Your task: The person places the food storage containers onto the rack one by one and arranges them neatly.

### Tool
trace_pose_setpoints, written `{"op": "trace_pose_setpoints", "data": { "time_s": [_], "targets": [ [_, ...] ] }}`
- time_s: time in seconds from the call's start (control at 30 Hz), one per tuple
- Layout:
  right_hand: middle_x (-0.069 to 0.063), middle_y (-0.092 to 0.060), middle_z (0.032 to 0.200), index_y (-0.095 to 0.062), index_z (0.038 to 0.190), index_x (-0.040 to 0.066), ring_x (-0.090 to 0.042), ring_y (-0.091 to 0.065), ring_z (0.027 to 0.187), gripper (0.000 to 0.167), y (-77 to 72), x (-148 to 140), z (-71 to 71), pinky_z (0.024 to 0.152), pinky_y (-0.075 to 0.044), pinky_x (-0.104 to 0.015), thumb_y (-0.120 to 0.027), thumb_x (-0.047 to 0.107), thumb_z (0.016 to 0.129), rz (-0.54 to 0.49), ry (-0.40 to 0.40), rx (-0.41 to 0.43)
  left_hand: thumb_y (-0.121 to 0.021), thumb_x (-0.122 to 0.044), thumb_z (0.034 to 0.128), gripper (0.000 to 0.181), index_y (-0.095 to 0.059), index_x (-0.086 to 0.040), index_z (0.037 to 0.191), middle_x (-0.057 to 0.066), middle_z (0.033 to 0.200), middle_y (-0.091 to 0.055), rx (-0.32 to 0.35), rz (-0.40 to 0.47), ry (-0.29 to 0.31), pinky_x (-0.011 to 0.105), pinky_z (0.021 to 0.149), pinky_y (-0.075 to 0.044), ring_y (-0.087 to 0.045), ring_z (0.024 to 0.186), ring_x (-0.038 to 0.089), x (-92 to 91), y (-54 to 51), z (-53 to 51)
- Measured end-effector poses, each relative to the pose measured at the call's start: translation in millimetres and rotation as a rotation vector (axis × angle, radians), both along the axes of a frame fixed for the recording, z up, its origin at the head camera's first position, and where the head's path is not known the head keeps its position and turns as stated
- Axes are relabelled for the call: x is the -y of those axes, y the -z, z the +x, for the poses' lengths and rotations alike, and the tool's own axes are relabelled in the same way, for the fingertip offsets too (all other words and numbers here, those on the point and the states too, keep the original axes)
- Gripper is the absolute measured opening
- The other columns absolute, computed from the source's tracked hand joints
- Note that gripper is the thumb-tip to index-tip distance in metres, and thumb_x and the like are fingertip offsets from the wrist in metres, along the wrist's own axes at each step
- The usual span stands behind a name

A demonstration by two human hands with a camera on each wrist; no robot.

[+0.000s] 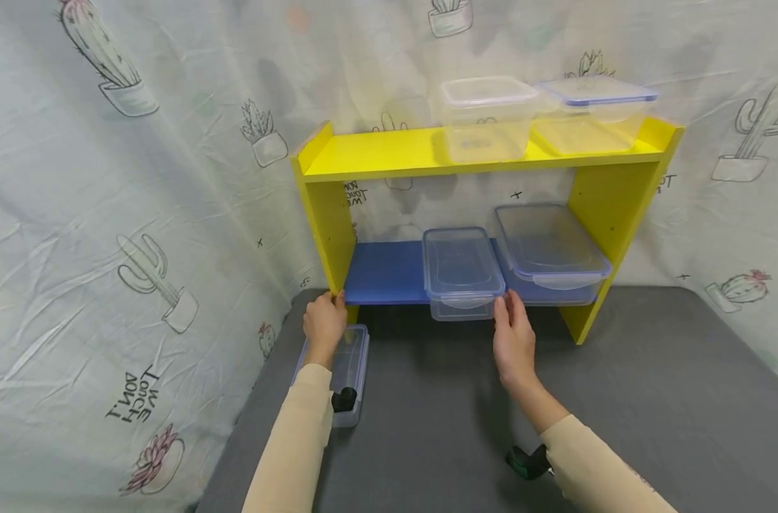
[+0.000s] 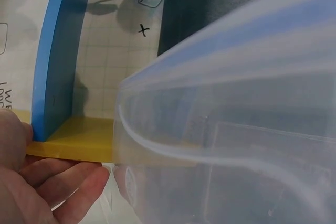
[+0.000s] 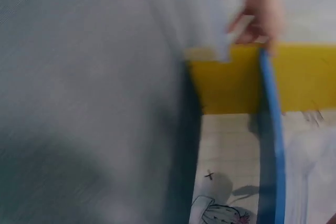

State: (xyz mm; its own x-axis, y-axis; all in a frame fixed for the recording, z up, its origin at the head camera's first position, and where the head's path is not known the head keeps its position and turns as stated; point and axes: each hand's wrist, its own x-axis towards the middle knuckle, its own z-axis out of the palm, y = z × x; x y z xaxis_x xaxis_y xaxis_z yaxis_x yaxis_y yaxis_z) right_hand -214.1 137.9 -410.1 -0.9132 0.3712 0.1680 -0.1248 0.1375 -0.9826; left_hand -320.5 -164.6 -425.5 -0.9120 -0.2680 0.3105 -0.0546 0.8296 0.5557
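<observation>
A small shelf unit has yellow sides and top (image 1: 376, 153) and a blue lower board (image 1: 385, 274). My left hand (image 1: 325, 320) grips its left side panel at the board's front corner; in the left wrist view the left hand's fingers (image 2: 73, 182) reach round the yellow panel. On the blue board, a clear lidded plastic container (image 1: 464, 263) juts past the front edge. My right hand (image 1: 514, 342) is at that container's front right corner, fingers fairly straight; whether they touch it is unclear. A larger clear container (image 1: 549, 242) sits to its right.
Another lidded container (image 1: 350, 370) stands on the grey table (image 1: 427, 427), below my left forearm. Two clear containers, one left (image 1: 488, 117) and one right (image 1: 594, 114), stand on the yellow top. A cactus-print curtain (image 1: 190, 178) hangs behind.
</observation>
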Motion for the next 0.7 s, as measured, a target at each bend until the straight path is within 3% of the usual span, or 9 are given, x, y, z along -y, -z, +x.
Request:
{"op": "trace_pose_setpoints", "data": {
  "time_s": [0.07, 0.13, 0.2, 0.27, 0.33, 0.43, 0.5, 0.7],
  "targets": [
    [-0.021, -0.038, 0.15, -0.035, 0.148, 0.002, -0.039, -0.04, 0.134, 0.058, 6.7, 0, 4.2, 0.109, -0.034, -0.054, -0.052, 0.028, 0.099, 0.295, 0.076, -0.175, -0.049, -0.04, 0.1007, 0.041, -0.067, -0.004, 0.092, 0.017, 0.083, -0.07, -0.006, -0.008, 0.005, 0.05, 0.06, -0.05, -0.067, 0.074, 0.04, -1.0, -1.6, -0.6],
    [-0.025, -0.039, 0.147, -0.04, 0.142, -0.004, -0.043, -0.038, 0.134, 0.057, 11.8, -1, 4.3, 0.106, -0.033, -0.059, -0.057, 0.022, 0.094, 0.568, 0.134, -0.417, -0.049, -0.04, 0.1006, 0.041, -0.067, -0.004, 0.093, 0.017, 0.084, -0.07, -0.009, -0.008, 0.005, 0.05, 0.061, -0.05, -0.067, 0.075, 0.04, -1.9, -3.1, -1.1],
    [-0.027, -0.038, 0.149, -0.043, 0.141, -0.004, -0.047, -0.035, 0.136, 0.056, 15.0, -3, 2.3, 0.104, -0.033, -0.063, -0.054, 0.025, 0.094, 0.835, 0.17, -0.639, -0.049, -0.04, 0.1005, 0.04, -0.067, -0.005, 0.093, 0.017, 0.085, -0.07, -0.007, -0.005, 0.002, 0.051, 0.062, -0.05, -0.067, 0.076, 0.041, -2.7, -4.1, -1.4],
    [-0.027, -0.038, 0.149, -0.046, 0.141, 0.0, -0.05, -0.033, 0.138, 0.052, 17.2, -4, 0.7, 0.103, -0.033, -0.067, -0.047, 0.029, 0.097, 1.044, 0.167, -0.768, -0.049, -0.04, 0.1007, 0.041, -0.067, -0.005, 0.093, 0.017, 0.085, -0.07, 0.001, -0.002, 0.002, 0.051, 0.063, -0.05, -0.067, 0.077, 0.041, -3.1, -3.9, -1.1],
    [-0.025, -0.037, 0.151, -0.047, 0.143, 0.006, -0.051, -0.03, 0.14, 0.051, 19.3, -3, 0.9, 0.102, -0.033, -0.069, -0.049, 0.029, 0.097, 1.189, 0.118, -0.781, -0.048, -0.041, 0.1007, 0.042, -0.067, -0.005, 0.092, 0.017, 0.085, -0.07, 0.008, -0.001, 0.001, 0.051, 0.063, -0.05, -0.067, 0.078, 0.041, -2.9, -2.9, -0.6],
    [-0.024, -0.032, 0.154, -0.045, 0.145, 0.01, -0.051, -0.026, 0.142, 0.061, 22.7, -2, 2.2, 0.101, -0.033, -0.071, -0.063, 0.024, 0.088, 1.3, 0.046, -0.686, -0.048, -0.042, 0.1007, 0.042, -0.067, -0.006, 0.091, 0.017, 0.086, -0.07, 0.015, -0.008, -0.003, 0.05, 0.062, -0.05, -0.067, 0.079, 0.041, -2.5, -1.3, 0.2],
    [-0.023, -0.029, 0.156, -0.044, 0.146, 0.01, -0.051, -0.023, 0.143, 0.074, 23.7, -2, 1.8, 0.101, -0.034, -0.07, -0.073, 0.02, 0.078, 1.329, 0.028, -0.632, -0.048, -0.042, 0.1006, 0.042, -0.067, -0.006, 0.091, 0.017, 0.086, -0.07, 0.016, -0.007, -0.002, 0.051, 0.062, -0.05, -0.067, 0.079, 0.041, -2.5, -0.9, 0.4],
    [-0.022, -0.024, 0.159, -0.04, 0.148, 0.008, -0.048, -0.018, 0.147, 0.079, 19.6, 0, -2.8, 0.101, -0.038, -0.065, -0.076, 0.022, 0.079, 1.336, 0.002, -0.554, -0.048, -0.041, 0.1008, 0.041, -0.067, -0.006, 0.088, 0.016, 0.082, -0.069, 0.001, -0.001, -0.005, 0.049, 0.06, -0.049, -0.066, 0.074, 0.039, -2.3, 0.5, 1.2]
  ]
}}
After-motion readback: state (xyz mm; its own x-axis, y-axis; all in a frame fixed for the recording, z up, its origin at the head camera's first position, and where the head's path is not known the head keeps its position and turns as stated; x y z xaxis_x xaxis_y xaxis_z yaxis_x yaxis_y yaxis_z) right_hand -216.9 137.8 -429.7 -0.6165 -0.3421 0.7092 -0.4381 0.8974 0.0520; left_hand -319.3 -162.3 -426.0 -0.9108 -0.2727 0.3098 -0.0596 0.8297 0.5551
